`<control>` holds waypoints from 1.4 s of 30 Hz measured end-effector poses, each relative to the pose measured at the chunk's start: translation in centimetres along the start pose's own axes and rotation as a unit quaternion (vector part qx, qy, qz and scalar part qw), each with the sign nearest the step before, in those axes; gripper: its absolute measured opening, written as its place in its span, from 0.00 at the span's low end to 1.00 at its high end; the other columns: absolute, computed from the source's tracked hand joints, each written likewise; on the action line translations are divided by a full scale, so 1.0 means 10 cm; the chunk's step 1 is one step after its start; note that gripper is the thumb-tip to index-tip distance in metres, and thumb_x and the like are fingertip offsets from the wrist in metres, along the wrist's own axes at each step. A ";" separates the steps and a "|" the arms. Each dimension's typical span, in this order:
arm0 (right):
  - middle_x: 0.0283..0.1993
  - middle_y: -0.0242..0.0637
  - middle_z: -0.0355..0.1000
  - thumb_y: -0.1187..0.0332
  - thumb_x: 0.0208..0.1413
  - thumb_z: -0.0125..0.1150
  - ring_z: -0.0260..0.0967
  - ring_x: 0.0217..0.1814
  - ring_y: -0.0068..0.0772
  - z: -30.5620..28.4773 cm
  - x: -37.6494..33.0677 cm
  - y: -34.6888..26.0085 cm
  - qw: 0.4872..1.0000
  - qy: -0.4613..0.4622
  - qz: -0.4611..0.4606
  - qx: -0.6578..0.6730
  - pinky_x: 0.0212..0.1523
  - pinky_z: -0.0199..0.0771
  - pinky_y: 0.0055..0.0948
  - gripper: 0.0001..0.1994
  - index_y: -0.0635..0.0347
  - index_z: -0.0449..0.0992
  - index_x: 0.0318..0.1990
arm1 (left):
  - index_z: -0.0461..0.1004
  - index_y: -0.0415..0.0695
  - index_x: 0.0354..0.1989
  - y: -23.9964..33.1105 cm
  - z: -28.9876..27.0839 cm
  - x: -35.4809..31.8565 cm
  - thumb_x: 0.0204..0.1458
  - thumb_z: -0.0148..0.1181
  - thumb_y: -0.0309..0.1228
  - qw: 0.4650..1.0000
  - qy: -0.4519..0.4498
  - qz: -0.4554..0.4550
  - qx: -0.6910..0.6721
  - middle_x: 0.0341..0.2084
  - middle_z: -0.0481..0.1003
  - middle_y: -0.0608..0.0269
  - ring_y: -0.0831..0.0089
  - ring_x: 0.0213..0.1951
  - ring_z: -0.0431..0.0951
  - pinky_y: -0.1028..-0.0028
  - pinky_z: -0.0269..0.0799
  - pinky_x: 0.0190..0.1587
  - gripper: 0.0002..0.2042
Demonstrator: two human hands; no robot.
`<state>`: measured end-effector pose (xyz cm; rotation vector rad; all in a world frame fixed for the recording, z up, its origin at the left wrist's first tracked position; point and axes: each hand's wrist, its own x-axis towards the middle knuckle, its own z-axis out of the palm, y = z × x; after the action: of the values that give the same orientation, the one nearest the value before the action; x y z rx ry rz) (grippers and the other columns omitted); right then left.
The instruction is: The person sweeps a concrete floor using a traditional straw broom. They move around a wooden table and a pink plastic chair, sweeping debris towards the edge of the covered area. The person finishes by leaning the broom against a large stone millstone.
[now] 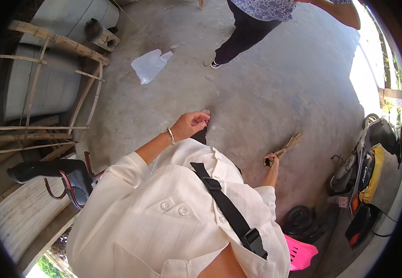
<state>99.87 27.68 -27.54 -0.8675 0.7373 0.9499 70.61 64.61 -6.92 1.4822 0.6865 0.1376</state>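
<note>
My right hand [273,162] is closed round the bound end of a short straw broom [290,143]. Its bristles point away from me, up and to the right, above the grey floor. A dark round spot shows at the gripped end. In front of my body, over my dark-clad leg, hangs my left hand [192,123], with a bracelet at the wrist. Its fingers are loosely curled, and I see nothing in them.
A white plastic bag [150,65] lies on the concrete floor [164,102]. Ahead, another person [252,28] stands in dark trousers. At left are a bamboo frame [62,44] and a black-padded seat [48,170]. A scooter [365,162] and a pink plastic thing [301,252] are at right.
</note>
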 end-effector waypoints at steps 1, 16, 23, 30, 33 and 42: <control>0.14 0.28 0.56 0.74 0.46 0.46 0.54 0.15 0.25 0.51 -0.10 0.11 0.988 0.129 -0.031 -0.077 0.17 0.56 0.24 0.11 0.54 0.56 0.15 | 0.69 0.39 0.38 0.05 -0.16 0.07 0.45 0.52 0.25 0.999 0.026 -0.012 0.033 0.26 0.72 0.65 0.79 0.28 0.72 0.80 0.68 0.35 0.10; 0.20 0.32 0.57 0.77 0.49 0.36 0.56 0.19 0.28 2.56 1.03 0.34 0.990 0.131 0.045 -0.020 0.19 0.64 0.26 0.05 0.60 0.58 0.23 | 0.67 0.38 0.41 -0.10 -0.28 0.59 0.48 0.48 0.24 0.976 0.028 -0.163 -0.140 0.28 0.71 0.63 0.79 0.30 0.72 0.81 0.70 0.35 0.11; 0.20 0.34 0.56 0.78 0.50 0.39 0.53 0.17 0.25 3.55 1.03 0.23 0.995 0.014 0.099 -0.012 0.20 0.63 0.25 0.03 0.61 0.56 0.26 | 0.66 0.37 0.42 0.07 -0.01 1.00 0.49 0.47 0.24 0.977 0.054 -0.160 -0.131 0.30 0.71 0.62 0.78 0.32 0.72 0.79 0.70 0.38 0.11; 0.19 0.31 0.56 0.74 0.54 0.38 0.56 0.16 0.18 3.19 0.71 -1.29 0.894 -0.244 0.309 0.213 0.19 0.65 0.17 0.05 0.62 0.55 0.26 | 0.67 0.36 0.40 0.51 0.28 1.57 0.48 0.47 0.23 0.978 0.084 -0.123 -0.147 0.29 0.72 0.63 0.81 0.30 0.71 0.83 0.69 0.34 0.11; 0.18 0.30 0.56 0.75 0.53 0.40 0.56 0.16 0.19 3.30 0.75 -1.40 0.954 -0.155 0.239 0.098 0.18 0.64 0.18 0.05 0.62 0.56 0.26 | 0.67 0.36 0.40 0.67 0.33 1.74 0.48 0.48 0.23 0.974 0.116 -0.117 -0.156 0.29 0.72 0.62 0.82 0.29 0.70 0.84 0.68 0.33 0.11; 0.18 0.32 0.54 0.77 0.51 0.39 0.52 0.16 0.25 3.99 1.71 -0.80 0.962 0.036 0.163 -0.214 0.17 0.62 0.23 0.06 0.61 0.55 0.23 | 0.66 0.37 0.42 0.44 0.52 1.47 0.48 0.47 0.24 0.940 0.238 -0.148 -0.197 0.28 0.71 0.63 0.79 0.30 0.71 0.80 0.69 0.35 0.12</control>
<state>120.04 66.44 -21.05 -1.1847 0.7627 1.4121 86.50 67.84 -8.04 0.9485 1.1895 0.3870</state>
